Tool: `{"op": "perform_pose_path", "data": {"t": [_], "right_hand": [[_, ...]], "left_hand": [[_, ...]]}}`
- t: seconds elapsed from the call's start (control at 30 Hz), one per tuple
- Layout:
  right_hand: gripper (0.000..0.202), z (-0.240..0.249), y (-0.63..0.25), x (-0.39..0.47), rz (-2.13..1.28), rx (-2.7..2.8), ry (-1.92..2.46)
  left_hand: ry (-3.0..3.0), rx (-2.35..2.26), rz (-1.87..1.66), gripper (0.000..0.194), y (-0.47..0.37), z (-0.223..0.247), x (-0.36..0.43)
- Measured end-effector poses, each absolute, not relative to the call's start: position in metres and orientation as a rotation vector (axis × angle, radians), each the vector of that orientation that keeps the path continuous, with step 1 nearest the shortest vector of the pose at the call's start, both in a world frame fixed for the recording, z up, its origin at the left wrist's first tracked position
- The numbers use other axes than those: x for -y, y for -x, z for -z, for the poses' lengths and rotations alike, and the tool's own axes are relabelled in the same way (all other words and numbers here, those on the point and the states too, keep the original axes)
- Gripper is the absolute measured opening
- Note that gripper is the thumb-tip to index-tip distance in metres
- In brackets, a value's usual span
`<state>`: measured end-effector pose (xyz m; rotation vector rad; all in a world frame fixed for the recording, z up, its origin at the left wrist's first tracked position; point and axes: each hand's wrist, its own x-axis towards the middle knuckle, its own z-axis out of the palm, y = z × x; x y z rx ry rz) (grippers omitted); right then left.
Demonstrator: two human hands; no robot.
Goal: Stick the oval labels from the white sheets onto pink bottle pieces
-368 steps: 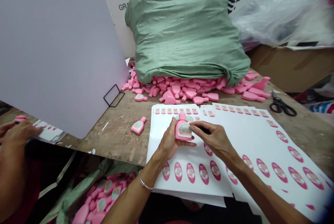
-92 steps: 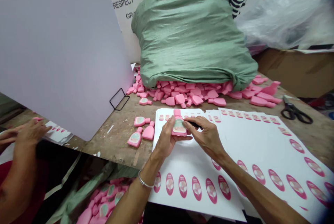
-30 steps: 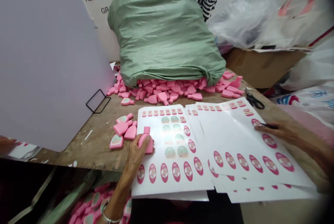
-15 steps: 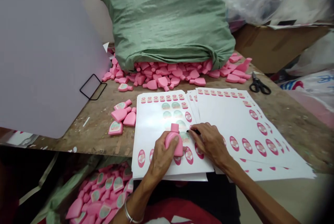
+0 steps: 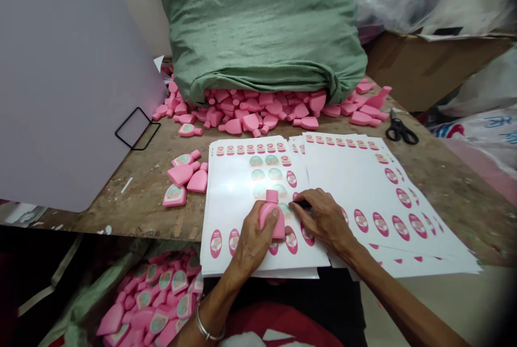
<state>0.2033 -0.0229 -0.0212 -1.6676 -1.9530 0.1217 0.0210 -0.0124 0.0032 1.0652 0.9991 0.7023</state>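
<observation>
My left hand (image 5: 252, 239) is closed round a small pink plastic bottle (image 5: 272, 217), its cap pointing away from me and no label showing on the side I see. Beneath it lies a stack of white sticker sheets (image 5: 230, 191) with green, red and pink printed labels. My right hand (image 5: 323, 217) rests on that sheet, thumb and forefinger pinched beside a green label (image 5: 286, 210). A slim dark tool (image 5: 306, 205) is in its fingers, mostly hidden, so its kind is unclear.
A green sack (image 5: 266, 29) spills many pink bottles (image 5: 250, 120) at the back. Several bottles (image 5: 181, 173) lie left of the sheets. More sheets (image 5: 343, 174) and black scissors (image 5: 401, 131) are on the right. Labelled bottles (image 5: 157, 293) fill an open sack below the table edge.
The camera view has shifted slightly. My left hand still holds the pink bottle over the sheet. The right fingers have tilted a little, and less of the dark tool shows.
</observation>
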Motion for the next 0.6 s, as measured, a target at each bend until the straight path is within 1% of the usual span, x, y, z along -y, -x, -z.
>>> {"op": "perform_pose_path", "data": {"t": [0.2,0.3,0.43,0.6], "right_hand": [[0.010,0.020,-0.201,0.030,0.121,1.994,1.584],[0.012,0.016,-0.203,0.030,0.127,1.971,1.626],[0.014,0.019,-0.204,0.027,0.098,2.073,1.684],[0.013,0.026,-0.200,0.027,0.062,2.006,1.624]], "left_hand": [[-1.037,-0.977,-0.709,0.035,-0.021,-0.002,0.013],[-1.022,-0.972,-0.703,0.036,-0.021,-0.002,0.012],[-1.023,-0.977,-0.706,0.037,-0.020,-0.003,0.012],[-0.993,-0.935,-0.720,0.041,-0.020,-0.004,0.013]]}}
